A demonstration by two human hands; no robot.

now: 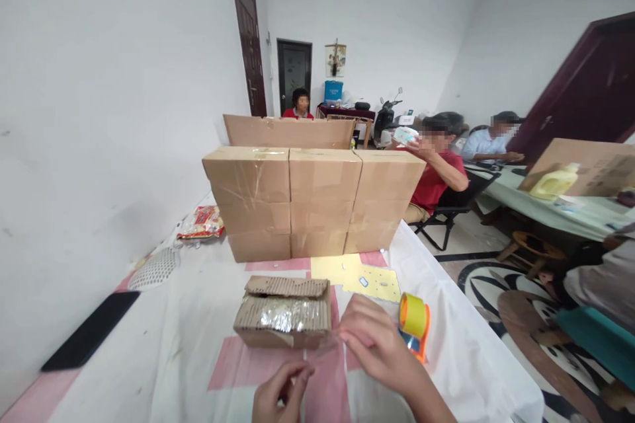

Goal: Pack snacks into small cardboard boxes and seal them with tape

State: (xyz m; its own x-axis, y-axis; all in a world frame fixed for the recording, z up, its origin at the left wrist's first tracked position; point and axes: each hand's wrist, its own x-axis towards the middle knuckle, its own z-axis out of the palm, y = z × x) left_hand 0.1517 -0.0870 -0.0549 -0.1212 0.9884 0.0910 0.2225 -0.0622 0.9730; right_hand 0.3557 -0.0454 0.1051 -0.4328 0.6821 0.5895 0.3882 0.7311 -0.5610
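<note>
A strip of clear tape [327,346] stretches between my two hands, faint against the cloth. My right hand [374,340] is closed in a pinch on one end, beside the right side of a small cardboard box [310,340]. Lower down, in front of the box, my left hand [285,391] pinches the other end. Shiny tape [288,314] lies across the box's ridged cardboard top, and one flap [286,286] is slightly raised at the back. Right of my right hand stands an orange tape dispenser [425,334] with a yellow roll [415,314].
Stacked cardboard boxes [317,205] form a wall across the table behind the small box. A black flat object [92,330], a white perforated piece [155,269] and a red snack packet [202,221] lie left. A person in red [441,178] sits beyond, at right.
</note>
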